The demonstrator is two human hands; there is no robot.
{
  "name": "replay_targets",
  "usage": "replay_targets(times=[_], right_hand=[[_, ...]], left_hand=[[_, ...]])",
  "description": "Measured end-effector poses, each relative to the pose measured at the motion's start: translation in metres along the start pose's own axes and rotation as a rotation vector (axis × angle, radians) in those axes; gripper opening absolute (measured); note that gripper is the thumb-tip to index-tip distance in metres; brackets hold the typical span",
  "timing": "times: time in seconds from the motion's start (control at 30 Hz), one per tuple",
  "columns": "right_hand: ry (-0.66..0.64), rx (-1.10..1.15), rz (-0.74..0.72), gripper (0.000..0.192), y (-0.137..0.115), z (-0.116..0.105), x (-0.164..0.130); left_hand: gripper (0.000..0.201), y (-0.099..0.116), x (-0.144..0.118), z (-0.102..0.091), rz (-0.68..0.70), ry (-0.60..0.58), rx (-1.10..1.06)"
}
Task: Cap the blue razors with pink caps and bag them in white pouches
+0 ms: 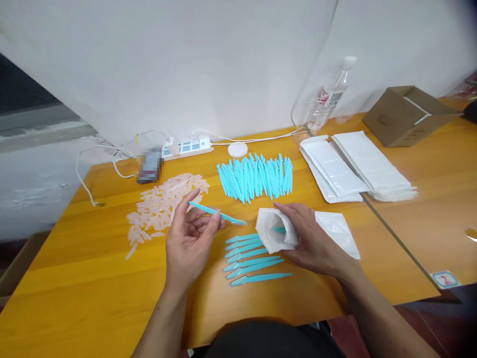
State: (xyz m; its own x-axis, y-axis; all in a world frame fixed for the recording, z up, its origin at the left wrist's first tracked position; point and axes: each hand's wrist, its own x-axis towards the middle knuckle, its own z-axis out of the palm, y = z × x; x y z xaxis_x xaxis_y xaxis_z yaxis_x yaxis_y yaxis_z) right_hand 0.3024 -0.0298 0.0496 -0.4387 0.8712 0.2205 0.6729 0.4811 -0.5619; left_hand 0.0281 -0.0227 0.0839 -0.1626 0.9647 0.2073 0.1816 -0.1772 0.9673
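Left hand (188, 238): pinching slim teal plastic razor (217, 214). Right hand (309, 238): gripping open white paper pouch (274, 231), above teal razors row (251, 258) on orange wooden table (93, 278).

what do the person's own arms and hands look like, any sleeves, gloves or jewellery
Both are bare. The left hand and the right hand wear no gloves, and no rings, watch or bracelet show. The forearms are uncovered as far as the bottom edge of the picture, so no sleeve is in view. No markings or cables are on them.
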Motion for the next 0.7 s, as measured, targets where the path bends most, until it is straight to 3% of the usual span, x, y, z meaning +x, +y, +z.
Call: replay_targets(times=[0.1, 0.17, 0.27, 0.33, 0.37, 0.5, 0.63, 0.7], right_hand=[[0.004, 0.006, -0.017, 0.09, -0.004, 0.004, 0.004], [0.018, 0.014, -0.024, 0.09, -0.007, 0.007, 0.007], [0.049, 0.03, -0.034, 0.087, -0.01, 0.009, 0.011], [0.065, 0.033, -0.033, 0.082, -0.008, 0.007, 0.011], [0.068, 0.031, -0.027, 0.081, -0.006, 0.005, 0.01], [0.066, 0.015, 0.033, 0.082, 0.005, -0.007, 0.003], [0.058, 0.017, 0.071, 0.081, 0.01, -0.014, -0.006], [0.053, 0.038, 0.071, 0.079, 0.01, -0.015, -0.01]], left_hand=[[0.044, 0.009, -0.015, 0.007, -0.062, 0.048, -0.072], [0.034, 0.005, -0.023, 0.022, -0.077, 0.005, -0.02], [0.029, -0.004, -0.028, 0.044, 0.101, -0.219, 0.242], [0.028, -0.01, -0.027, 0.049, 0.24, -0.384, 0.391], [0.029, -0.013, -0.025, 0.048, 0.268, -0.412, 0.417], [0.026, -0.027, -0.008, 0.037, 0.206, -0.43, 0.47], [0.015, -0.039, 0.004, 0.046, 0.227, -0.717, 0.762], [0.012, -0.042, 0.006, 0.054, 0.246, -0.754, 0.815]])
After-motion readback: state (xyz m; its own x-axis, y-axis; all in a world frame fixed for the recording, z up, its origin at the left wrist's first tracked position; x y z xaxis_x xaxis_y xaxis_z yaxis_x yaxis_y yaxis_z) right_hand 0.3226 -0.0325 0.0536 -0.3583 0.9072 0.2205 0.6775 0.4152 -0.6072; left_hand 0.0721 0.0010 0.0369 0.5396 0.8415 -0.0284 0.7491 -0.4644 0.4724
